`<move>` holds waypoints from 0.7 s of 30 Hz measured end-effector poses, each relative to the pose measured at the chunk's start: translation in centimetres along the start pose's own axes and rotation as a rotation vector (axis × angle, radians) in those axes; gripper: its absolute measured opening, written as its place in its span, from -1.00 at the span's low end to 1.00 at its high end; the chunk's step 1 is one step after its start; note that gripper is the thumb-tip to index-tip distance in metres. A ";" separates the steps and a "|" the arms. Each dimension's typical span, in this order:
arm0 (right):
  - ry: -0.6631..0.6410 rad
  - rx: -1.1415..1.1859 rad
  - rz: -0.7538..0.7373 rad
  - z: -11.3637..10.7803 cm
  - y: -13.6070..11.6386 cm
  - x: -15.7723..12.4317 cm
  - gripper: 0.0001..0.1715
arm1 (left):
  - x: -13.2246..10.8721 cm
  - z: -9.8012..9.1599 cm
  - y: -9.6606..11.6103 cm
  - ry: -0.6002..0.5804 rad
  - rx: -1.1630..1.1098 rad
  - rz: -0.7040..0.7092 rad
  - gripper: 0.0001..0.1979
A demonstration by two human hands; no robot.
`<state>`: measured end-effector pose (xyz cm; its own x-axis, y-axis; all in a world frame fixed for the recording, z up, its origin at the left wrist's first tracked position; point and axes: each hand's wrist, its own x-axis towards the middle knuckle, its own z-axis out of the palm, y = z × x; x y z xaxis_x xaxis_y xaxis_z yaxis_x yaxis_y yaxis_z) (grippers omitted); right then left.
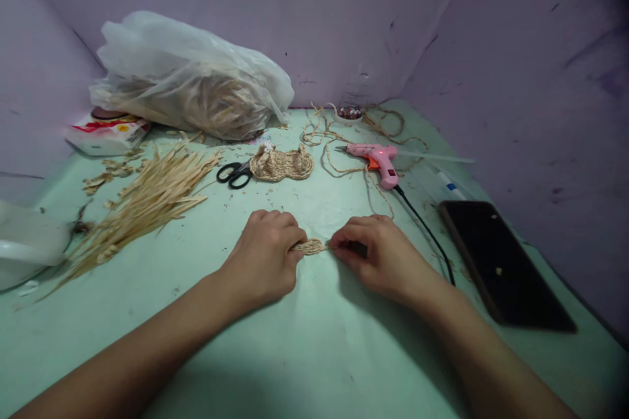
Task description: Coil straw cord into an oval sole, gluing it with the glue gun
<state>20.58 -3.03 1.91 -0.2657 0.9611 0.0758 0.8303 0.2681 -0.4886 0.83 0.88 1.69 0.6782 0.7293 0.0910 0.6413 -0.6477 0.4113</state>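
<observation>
My left hand [265,255] is closed in a pinch on one end of a small braided straw piece [309,247] lying on the pale green table [314,340]. My right hand [378,252] is closed too, its fingertips gripping the other end of the same piece. Both hands rest on the table near its middle. A braided cord runs from behind my right hand toward the back of the table.
A pink glue gun [376,160] with a black cable lies behind my right hand. A woven straw mat [281,163], black scissors [234,173], a straw bundle [147,200], a plastic bag [191,78], a bead dish [350,113] and a dark phone [501,262] lie around.
</observation>
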 end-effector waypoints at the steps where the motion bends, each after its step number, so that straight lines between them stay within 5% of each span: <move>1: -0.018 -0.003 -0.013 -0.3 0.0 -0.2 -0.78 | -0.1 0.1 0.0 0.013 0.009 0.006 -0.86; 7: -0.100 0.004 0.021 -0.8 -0.4 -0.4 -0.74 | -0.1 0.2 0.0 0.040 0.046 0.046 -0.85; 15: -0.017 -0.023 0.036 -1.2 -0.1 -0.3 -0.89 | 0.0 -0.1 0.2 0.023 0.041 0.038 -0.82; 21: 0.030 -0.086 -0.027 0.4 -0.5 0.2 -0.97 | -0.1 0.1 0.0 0.019 0.033 0.039 -0.83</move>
<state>19.85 -2.98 1.83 -0.2752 0.9546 0.1144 0.8622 0.2977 -0.4098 0.78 0.79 1.63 0.6964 0.7068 0.1239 0.6259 -0.6827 0.3771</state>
